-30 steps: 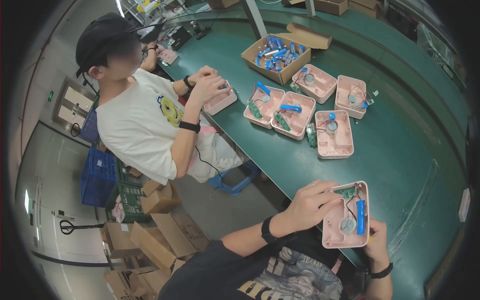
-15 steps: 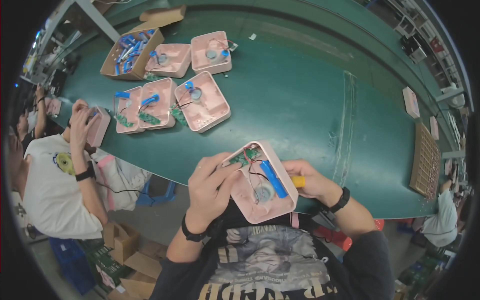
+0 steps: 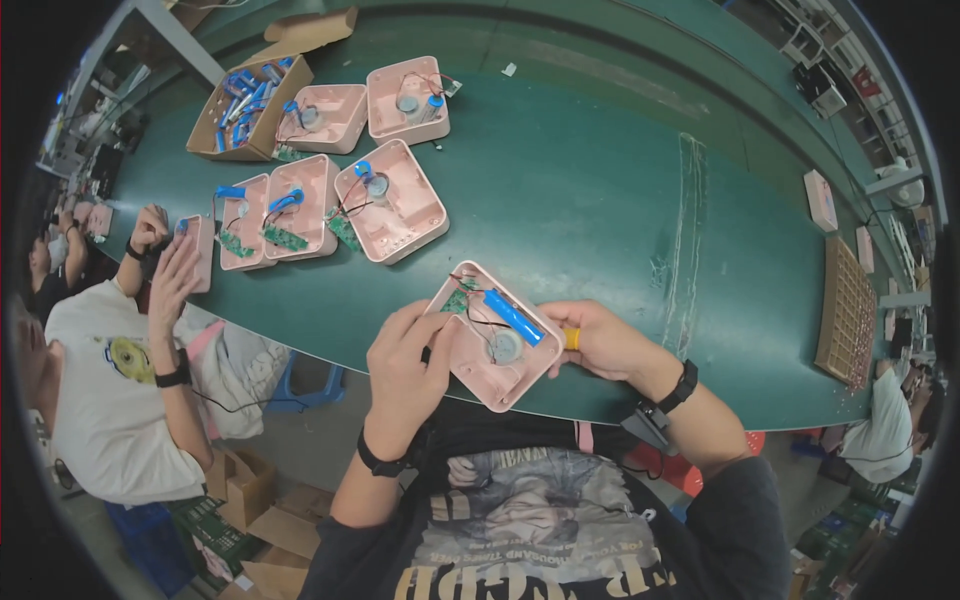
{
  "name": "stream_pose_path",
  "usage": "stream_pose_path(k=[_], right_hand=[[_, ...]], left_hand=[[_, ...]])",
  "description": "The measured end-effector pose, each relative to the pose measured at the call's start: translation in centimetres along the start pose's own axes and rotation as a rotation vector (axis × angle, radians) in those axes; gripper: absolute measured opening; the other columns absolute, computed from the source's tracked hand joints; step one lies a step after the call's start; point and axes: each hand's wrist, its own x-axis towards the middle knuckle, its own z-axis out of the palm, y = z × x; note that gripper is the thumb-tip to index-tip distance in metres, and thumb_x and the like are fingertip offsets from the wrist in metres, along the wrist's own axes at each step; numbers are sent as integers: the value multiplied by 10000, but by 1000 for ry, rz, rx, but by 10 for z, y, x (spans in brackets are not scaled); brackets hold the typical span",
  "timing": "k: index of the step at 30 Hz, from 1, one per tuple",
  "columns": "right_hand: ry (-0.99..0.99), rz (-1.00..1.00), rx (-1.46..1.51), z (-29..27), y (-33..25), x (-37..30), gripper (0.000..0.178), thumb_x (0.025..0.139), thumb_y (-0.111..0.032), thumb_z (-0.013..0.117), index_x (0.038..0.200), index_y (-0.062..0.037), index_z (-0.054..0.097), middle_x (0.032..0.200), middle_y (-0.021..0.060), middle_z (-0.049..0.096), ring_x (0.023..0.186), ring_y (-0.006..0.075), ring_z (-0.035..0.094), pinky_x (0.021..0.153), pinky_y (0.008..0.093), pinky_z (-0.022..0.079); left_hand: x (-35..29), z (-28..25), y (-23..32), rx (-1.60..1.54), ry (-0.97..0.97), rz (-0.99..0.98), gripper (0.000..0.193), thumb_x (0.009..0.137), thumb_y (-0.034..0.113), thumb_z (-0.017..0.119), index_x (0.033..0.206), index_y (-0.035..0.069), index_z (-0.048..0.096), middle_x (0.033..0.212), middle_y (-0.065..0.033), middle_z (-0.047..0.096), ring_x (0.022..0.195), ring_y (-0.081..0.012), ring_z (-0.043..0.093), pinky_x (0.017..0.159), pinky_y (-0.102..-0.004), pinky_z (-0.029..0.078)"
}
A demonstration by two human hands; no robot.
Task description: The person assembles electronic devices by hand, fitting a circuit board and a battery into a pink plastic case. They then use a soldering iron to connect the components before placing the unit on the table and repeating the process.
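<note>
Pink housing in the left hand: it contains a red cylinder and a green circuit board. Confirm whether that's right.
One thing is wrong: the cylinder is blue, not red, as the head view shows. The pink housing is in the left hand, and it does contain a green circuit board.

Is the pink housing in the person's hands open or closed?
Open: the pink housing shows no cover, leaving the blue cylinder and green circuit board inside exposed.
</note>
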Motion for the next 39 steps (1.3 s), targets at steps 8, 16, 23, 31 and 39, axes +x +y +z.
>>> stream_pose_path(k=[8,16,23,31,39], right_hand=[[-6,-18,-172,1,-3,3,430,1015,22,675,1433,23,576,1235,80,738,1070,132,715,864,262,585],[15,-45,-226,10,-5,3,417,1019,41,607,1434,-7,596,1132,52,741,953,117,707,812,276,582],[-22,-129,-315,8,-2,4,382,1017,67,587,1392,6,627,1120,57,743,991,120,710,831,276,587],[30,-73,-329,10,-9,3,374,1012,82,576,1376,17,633,1147,73,745,1029,126,713,845,282,594],[29,-95,-317,10,-6,4,370,1005,98,568,1356,9,641,1149,72,742,1038,126,709,857,280,587]], left_hand=[[11,-12,12,7,-173,-134,249,926,-5,712,1167,45,750,1230,-176,689,910,-333,708,790,-407,573],[11,-10,4,-288,-231,-174,274,920,-31,630,1157,19,759,1408,-208,603,1184,-389,646,1006,-427,532],[29,-18,15,-126,-370,-239,212,855,96,719,1023,-16,784,1385,-216,655,1245,-392,627,1067,-453,505],[37,-17,19,-181,-370,-263,234,816,137,759,970,-38,775,1355,-216,684,1127,-407,700,970,-439,559],[38,-18,23,-192,-358,-286,193,820,94,770,964,-34,778,1342,-199,701,1135,-372,704,960,-427,563]])
